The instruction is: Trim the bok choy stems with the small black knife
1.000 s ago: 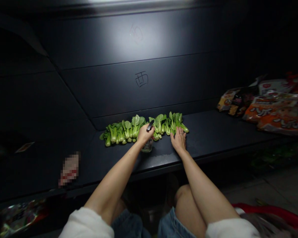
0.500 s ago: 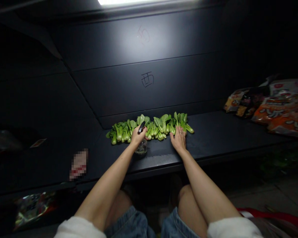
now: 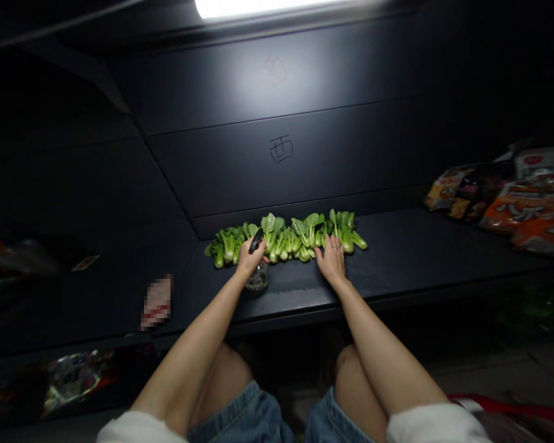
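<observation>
A row of green bok choy (image 3: 285, 245) lies along the back of a dark shelf (image 3: 300, 296), leaves toward the rear panel and pale stems toward me. My left hand (image 3: 250, 256) is wrapped round the neck of a clear spray bottle (image 3: 257, 280) with a black spray head, held just in front of the row's left part. Liquid seems to be in the bottle's lower part. My right hand (image 3: 331, 260) reaches to the right part of the row, fingers stretched out over the stems. Its fingertips are among the greens and appear to hold nothing.
Packaged snack bags (image 3: 530, 206) are piled on the shelf at right. On the left lie a small card (image 3: 85, 263) and a pixelated item (image 3: 157, 303). A bright lamp (image 3: 258, 6) shines from above. Shiny packets (image 3: 76, 376) sit below the shelf at lower left.
My left hand has moved a little left along the row with the spray bottle. My right hand has shifted slightly left against the stems. The whole view has turned slightly left.
</observation>
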Motion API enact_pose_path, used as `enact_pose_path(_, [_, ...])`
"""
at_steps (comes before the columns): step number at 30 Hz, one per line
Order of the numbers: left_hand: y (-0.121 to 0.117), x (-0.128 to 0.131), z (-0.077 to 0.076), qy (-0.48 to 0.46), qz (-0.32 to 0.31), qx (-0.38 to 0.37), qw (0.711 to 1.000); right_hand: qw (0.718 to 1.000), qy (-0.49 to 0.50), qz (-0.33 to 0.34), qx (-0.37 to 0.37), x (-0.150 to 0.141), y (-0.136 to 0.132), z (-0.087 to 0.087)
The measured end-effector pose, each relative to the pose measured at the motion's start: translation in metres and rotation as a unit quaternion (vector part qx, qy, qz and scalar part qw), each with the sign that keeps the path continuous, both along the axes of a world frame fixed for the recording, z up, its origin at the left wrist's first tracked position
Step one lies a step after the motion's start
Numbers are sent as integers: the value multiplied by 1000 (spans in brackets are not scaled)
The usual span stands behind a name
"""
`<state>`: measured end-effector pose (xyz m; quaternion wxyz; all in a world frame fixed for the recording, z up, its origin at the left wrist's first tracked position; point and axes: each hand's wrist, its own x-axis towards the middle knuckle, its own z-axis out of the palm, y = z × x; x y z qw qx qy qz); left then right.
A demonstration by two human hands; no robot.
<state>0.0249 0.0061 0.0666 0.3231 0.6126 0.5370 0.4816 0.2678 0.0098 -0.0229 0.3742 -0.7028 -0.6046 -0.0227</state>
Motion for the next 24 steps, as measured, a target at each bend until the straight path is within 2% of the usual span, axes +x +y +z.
enact_pose_path(5, [-2,-11,-2,26,15,-11,1000,1000,-9,-4,-11,-7,0,3])
enact_pose_path(24, [-5,-38,-7,50,76,21,996,999,-12,29,8,-32,3,3])
